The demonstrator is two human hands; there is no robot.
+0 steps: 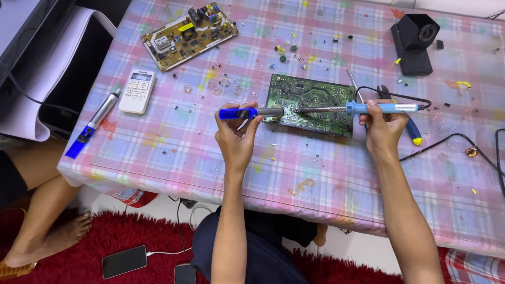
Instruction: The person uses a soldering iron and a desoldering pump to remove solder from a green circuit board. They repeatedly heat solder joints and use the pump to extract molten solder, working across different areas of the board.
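Head view: a green circuit board (310,104) is seen lying flat on the checked tablecloth (173,142), just beyond the fingertips of both hands and between them. A soldering iron (368,108) with a blue handle is gripped in the right hand (383,129); the fingers are curled around the handle with the thumb on top, and the metal tip is directed leftward over the board. A blue-and-silver suction pump (251,112) is pinched in the left hand (236,135) between thumb and closed fingers, its nozzle pointed rightward. The two tips are held close together above the near left part of the board; whether they touch cannot be told.

A black cord (457,138) is seen trailing from the iron, to the right of the right hand's fingers. A yellow-tipped tool (414,134) lies just behind the right hand's fingers, partly hidden. Beyond the right fingertips, well apart, a black stand (414,42) is placed. To the left of the left fingers, a white remote control (137,90) and a second blue-and-silver pump (92,126) are laid. Beyond them, a tan circuit board (188,34) is set at an angle. Small loose parts (286,52) are scattered beyond the green board. On the red rug (105,231) below the table edge, a phone (124,261) is seen.
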